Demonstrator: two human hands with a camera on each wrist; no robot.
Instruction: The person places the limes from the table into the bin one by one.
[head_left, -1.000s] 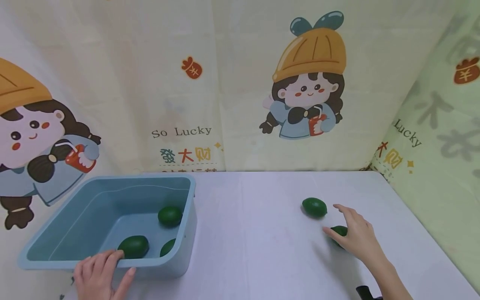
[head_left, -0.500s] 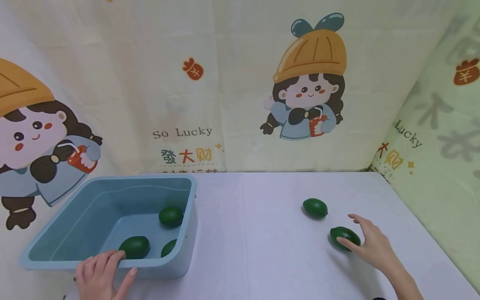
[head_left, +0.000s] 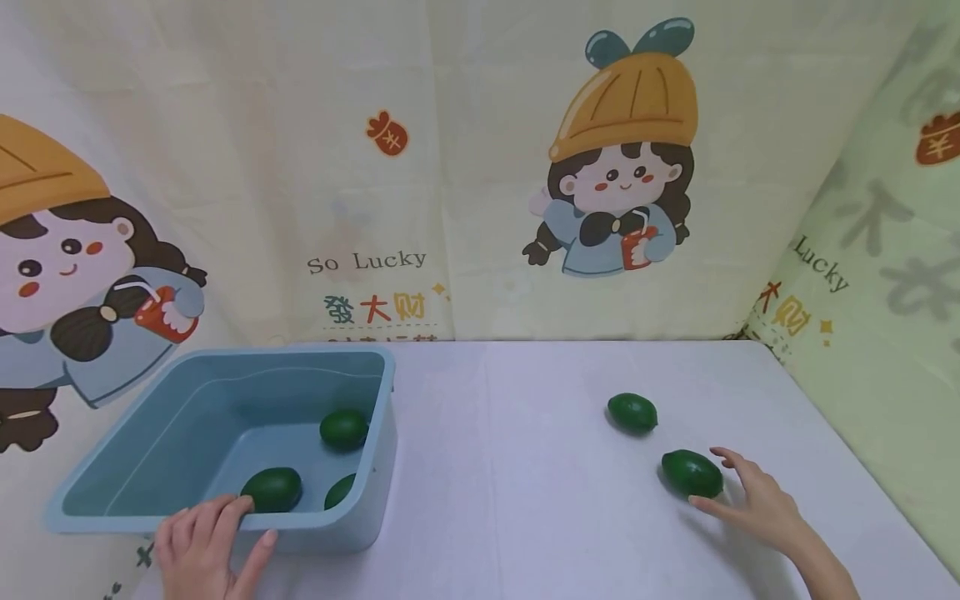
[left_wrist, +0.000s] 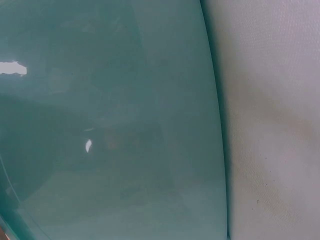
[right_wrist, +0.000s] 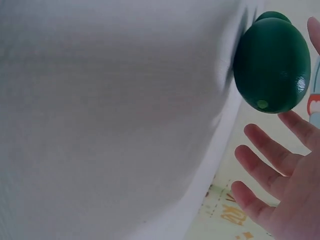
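Surface: white table (head_left: 540, 467), cloth-covered, faint weave visible in both wrist views.
Room: cream curtain (head_left: 465, 167) printed with cartoon girls in orange hats hangs behind the table; a greenish panel of the same print closes the right side.
Near lime: dark green lime (head_left: 692, 472) lying on the table at about 4 o'clock from table centre. Also seen close up in the right wrist view (right_wrist: 272, 65).
Lime axis: long axis runs roughly 10 to 4 o'clock in the head view; the pointed tips lie at those ends. It rests on its side.
Right hand: right hand (head_left: 753, 500) fingers spread and relaxed, nothing held. The lime sits at about 10 o'clock from the hand, just beside the fingertips; contact cannot be told.
Far lime: second lime (head_left: 632, 412) lies at 11 o'clock from the near one, apart from it.
Left hand: left hand (head_left: 202, 546) rests on the near rim of the blue tub (head_left: 360, 533), fingers hooked over the edge.
Tub contents: three limes inside, one (head_left: 272, 488) just behind the left fingers.
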